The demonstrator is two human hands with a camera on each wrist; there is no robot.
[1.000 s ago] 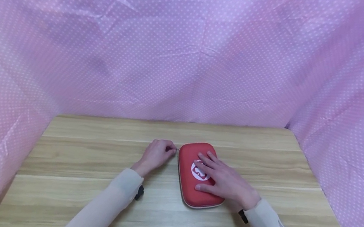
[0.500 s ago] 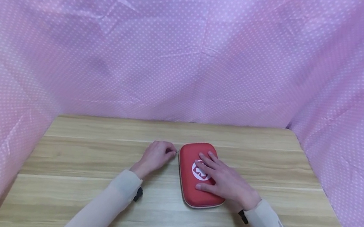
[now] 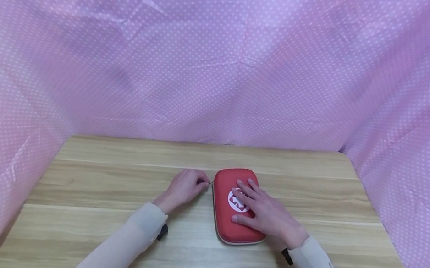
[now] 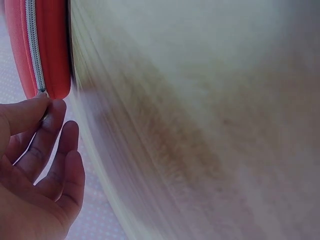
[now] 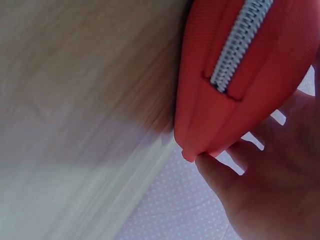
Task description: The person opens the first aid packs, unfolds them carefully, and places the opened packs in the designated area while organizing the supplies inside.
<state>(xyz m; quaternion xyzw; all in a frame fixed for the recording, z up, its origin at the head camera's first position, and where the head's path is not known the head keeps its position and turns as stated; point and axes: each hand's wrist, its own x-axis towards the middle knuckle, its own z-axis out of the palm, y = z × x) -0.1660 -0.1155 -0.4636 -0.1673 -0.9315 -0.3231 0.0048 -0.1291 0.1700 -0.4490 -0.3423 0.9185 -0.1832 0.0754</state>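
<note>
A red zippered hard case (image 3: 226, 224) with a white round emblem (image 3: 237, 202) lies flat on the wooden table. At the case's far left side, my left hand (image 3: 186, 186) pinches the small zipper pull between thumb and forefinger, its other fingers loosely bent. The silver zipper (image 4: 34, 45) runs up from that pull in the left wrist view, its teeth joined. My right hand (image 3: 269, 214) rests spread on the lid, partly covering the emblem. In the right wrist view, a stitched end of the zipper (image 5: 227, 75) shows beside the right hand (image 5: 275, 175).
The wood-grain table (image 3: 107, 183) extends around the case on every side. Pink polka-dot cloth (image 3: 226, 61) hangs behind the table and along both sides. A black strap (image 3: 163, 232) shows at the left wrist, another black strap (image 3: 287, 256) at the right.
My left hand has slid slightly toward me along the case's left side, still pinching the zipper pull. The right hand stays spread on the lid.
</note>
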